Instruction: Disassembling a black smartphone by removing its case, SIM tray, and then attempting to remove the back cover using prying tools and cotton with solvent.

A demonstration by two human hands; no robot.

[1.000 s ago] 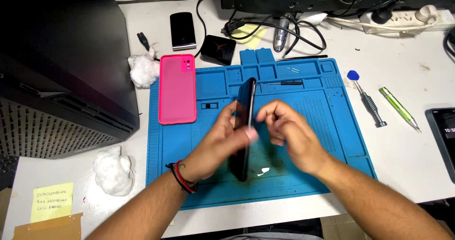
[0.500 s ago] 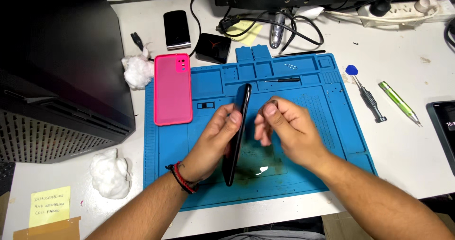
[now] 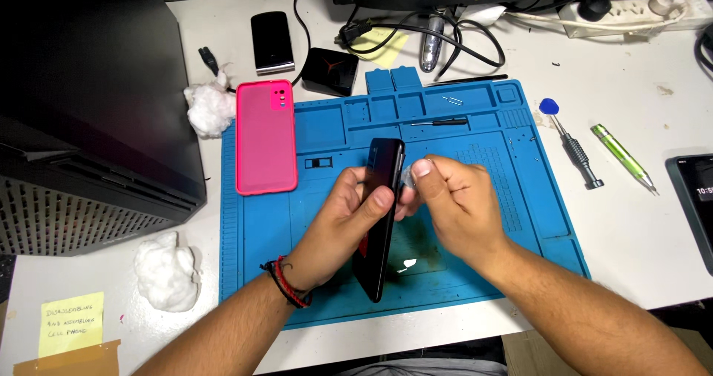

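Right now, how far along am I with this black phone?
Done: the pink case is off, lying on the blue repair mat. In hand: the left hand holds the black phone on edge while the right hand pinches a small clear piece at its side. Left: both screwdrivers lie untouched beside the mat.

Two cotton wads sit at the frame's left: one (image 3: 210,107) upper, one (image 3: 166,270) lower. One pink phone case (image 3: 265,137), one blue repair mat (image 3: 520,190). At right lie two tools: a screwdriver (image 3: 575,151) and a green pen-like driver (image 3: 622,159).
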